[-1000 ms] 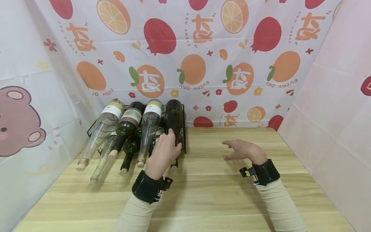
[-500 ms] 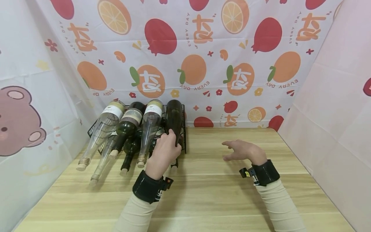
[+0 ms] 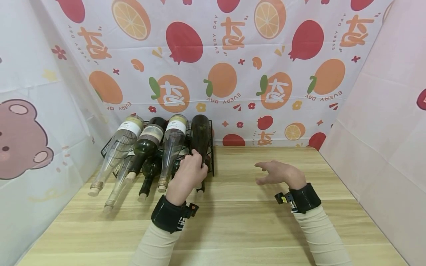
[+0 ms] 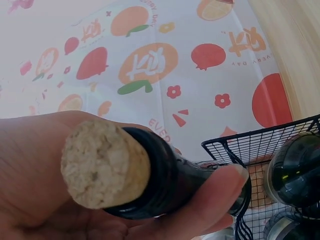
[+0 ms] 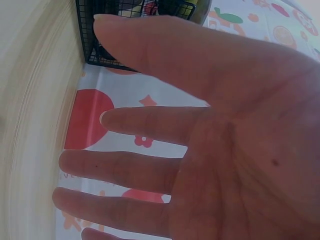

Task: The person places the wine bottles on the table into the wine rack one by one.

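Note:
My left hand (image 3: 189, 172) grips the neck of a dark wine bottle (image 3: 200, 129) at the right end of the rack's top row. In the left wrist view its cork (image 4: 102, 165) faces the camera, and the thumb and fingers wrap round the dark neck. The bottle's body lies on the black wire rack (image 3: 212, 147), base toward the back. Off to the right, my right hand (image 3: 277, 173) hovers over the wooden table with nothing in it. The right wrist view shows its fingers (image 5: 120, 170) straight and spread.
Left of the held bottle lie a clear labelled bottle (image 3: 173, 142), a dark labelled bottle (image 3: 148, 142) and another clear bottle (image 3: 121, 147). Below them several corked bottles lie in the lower row. A fruit-print cloth (image 3: 239, 81) hangs behind the table (image 3: 239, 229).
My left hand has shifted very slightly down on the bottle's neck. The bottle and my right hand stay in place.

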Demonstrator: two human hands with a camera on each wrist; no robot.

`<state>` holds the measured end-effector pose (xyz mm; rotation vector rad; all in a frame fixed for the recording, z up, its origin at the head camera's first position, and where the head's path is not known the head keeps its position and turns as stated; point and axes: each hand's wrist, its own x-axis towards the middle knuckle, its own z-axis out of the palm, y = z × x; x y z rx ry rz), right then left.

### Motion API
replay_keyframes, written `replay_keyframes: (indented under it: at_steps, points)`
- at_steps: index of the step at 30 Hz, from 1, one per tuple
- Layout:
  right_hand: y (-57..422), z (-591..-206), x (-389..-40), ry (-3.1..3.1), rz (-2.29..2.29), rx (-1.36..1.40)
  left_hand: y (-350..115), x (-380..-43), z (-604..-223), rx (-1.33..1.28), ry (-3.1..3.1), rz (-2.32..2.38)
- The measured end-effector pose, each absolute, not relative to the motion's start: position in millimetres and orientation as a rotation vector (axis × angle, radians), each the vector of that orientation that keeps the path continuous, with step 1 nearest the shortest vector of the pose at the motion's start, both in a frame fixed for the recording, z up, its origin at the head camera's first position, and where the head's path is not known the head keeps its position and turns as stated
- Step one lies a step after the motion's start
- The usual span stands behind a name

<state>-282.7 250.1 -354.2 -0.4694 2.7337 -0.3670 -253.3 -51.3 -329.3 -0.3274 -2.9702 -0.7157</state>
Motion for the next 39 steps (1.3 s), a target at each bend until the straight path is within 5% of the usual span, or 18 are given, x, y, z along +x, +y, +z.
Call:
replay_keyframes:
  at_steps: [39]
  points:
    - [250.2,-354.9,-282.1,2.733,-0.363,-0.461,-43.5,-249.3,-332.7,-0.265,-2.848,-0.623]
